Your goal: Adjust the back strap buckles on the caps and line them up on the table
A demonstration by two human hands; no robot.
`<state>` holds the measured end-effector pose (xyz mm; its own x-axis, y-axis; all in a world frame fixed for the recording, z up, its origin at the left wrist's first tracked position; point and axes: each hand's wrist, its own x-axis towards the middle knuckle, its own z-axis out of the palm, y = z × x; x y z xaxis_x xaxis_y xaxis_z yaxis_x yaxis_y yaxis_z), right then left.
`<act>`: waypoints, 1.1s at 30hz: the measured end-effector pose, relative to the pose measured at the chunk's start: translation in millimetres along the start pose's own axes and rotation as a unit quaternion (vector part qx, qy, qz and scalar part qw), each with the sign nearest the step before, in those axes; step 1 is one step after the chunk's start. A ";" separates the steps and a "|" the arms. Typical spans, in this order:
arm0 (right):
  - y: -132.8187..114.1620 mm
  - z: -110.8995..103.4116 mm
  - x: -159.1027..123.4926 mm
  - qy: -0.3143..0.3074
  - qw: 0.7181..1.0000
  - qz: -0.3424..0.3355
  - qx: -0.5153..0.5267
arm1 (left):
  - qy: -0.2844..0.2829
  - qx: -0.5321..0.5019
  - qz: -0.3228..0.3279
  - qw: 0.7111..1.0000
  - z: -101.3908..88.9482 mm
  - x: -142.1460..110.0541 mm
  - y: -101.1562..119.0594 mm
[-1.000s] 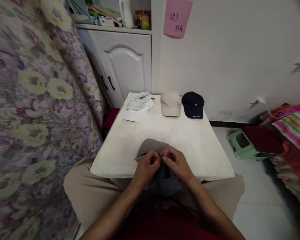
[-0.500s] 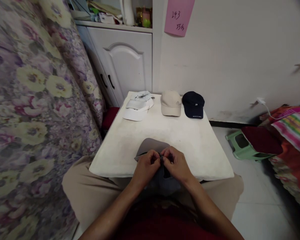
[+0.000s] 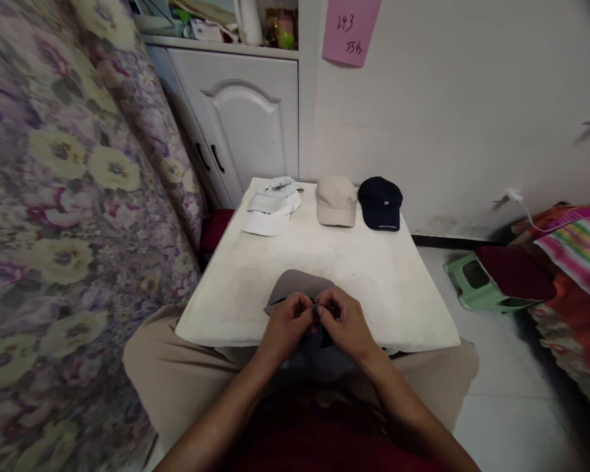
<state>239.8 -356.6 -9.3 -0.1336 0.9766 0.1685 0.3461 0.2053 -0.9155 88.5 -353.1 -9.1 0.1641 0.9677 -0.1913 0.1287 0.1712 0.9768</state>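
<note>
A grey baseball cap (image 3: 299,282) lies at the near edge of the table, its brim pointing away from me and its rear part hanging toward my lap. My left hand (image 3: 289,322) pinches a dark strap-like part of this cap between thumb and fingers. Close against it, my right hand (image 3: 343,321) pinches the same part from the other side. The fingertips nearly meet, so the fastening between them is mostly hidden. Along the far side of the table are a white cap (image 3: 268,223) with its inside showing, a beige cap (image 3: 336,202) and a navy cap (image 3: 381,204).
The small table has a cream cover (image 3: 236,288). Behind it stand a white cabinet (image 3: 248,118) and a wall with a pink paper (image 3: 350,29). A floral curtain (image 3: 73,249) hangs at left. At right is a green stool (image 3: 476,282) beside a bed with an orange cover (image 3: 580,308).
Both hands stay at the cap's strap, with the fingertips slightly closer together. The view has tipped a little; the caps on the table have not moved.
</note>
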 end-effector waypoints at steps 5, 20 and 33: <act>5.4 -0.2 -1.5 -0.019 0.998 -0.043 0.044 | 0.009 -0.051 -0.024 0.998 -0.5 0.0 5.7; -6.7 -8.3 1.9 -0.017 0.992 -0.064 0.110 | 0.008 0.035 0.006 0.999 -2.1 2.6 -8.2; -5.6 -6.5 4.4 -0.037 0.982 0.080 0.166 | 0.008 0.026 -0.025 0.999 -1.1 6.9 -3.8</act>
<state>243.3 -353.0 -1.0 -0.1745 0.9846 -0.0026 0.0486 0.0060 -0.9988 88.0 -346.8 -14.0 0.1408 0.9611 -0.2376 0.1874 0.2098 0.9596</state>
